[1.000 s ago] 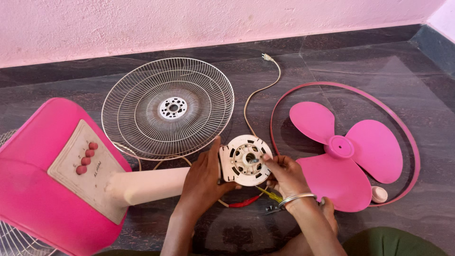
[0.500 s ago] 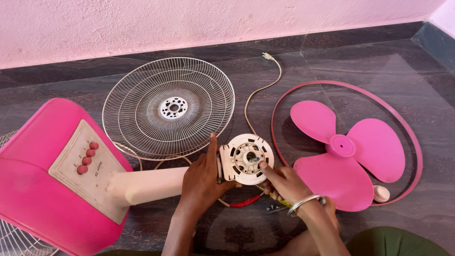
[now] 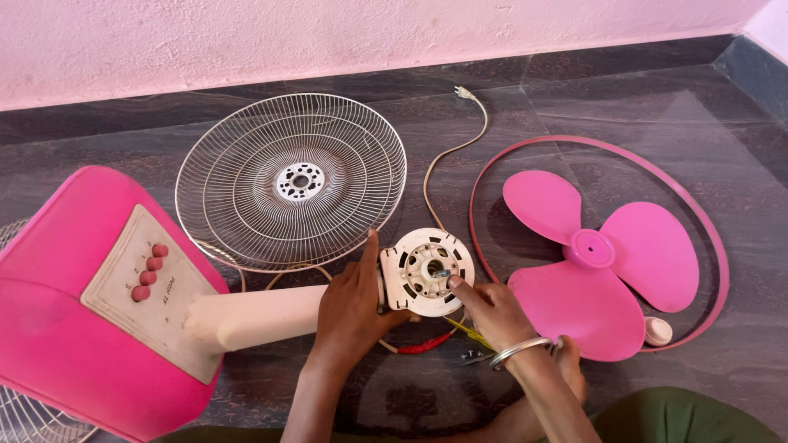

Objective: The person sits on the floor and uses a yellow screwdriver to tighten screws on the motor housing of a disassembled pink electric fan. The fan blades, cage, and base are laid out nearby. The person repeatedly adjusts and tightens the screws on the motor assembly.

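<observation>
The round white motor housing [image 3: 427, 271] lies on the dark floor [image 3: 574, 107] at the end of the cream stem [image 3: 254, 316] of a toppled fan, between the wire grille [image 3: 291, 180] and the pink blade [image 3: 599, 262]. It looks stiff and fairly heavy for its size, a hard plastic shell with open slots around a central shaft; the rim gives the surest hold, while the thin wires [image 3: 427, 343] trailing beneath it seem delicate. The left hand [image 3: 353, 308] is wrapped around the housing's near edge and stem joint, fingers curled, steadying it. The right hand [image 3: 492, 312] rests beside it with its forefinger stretched to the centre hub, the other fingers loosely folded. Small screws [image 3: 472, 355] lie just beside the right wrist. Room is tight: the grille touches close behind, the pink ring [image 3: 706, 221] to the right, the pink base [image 3: 74, 328] to the left.
</observation>
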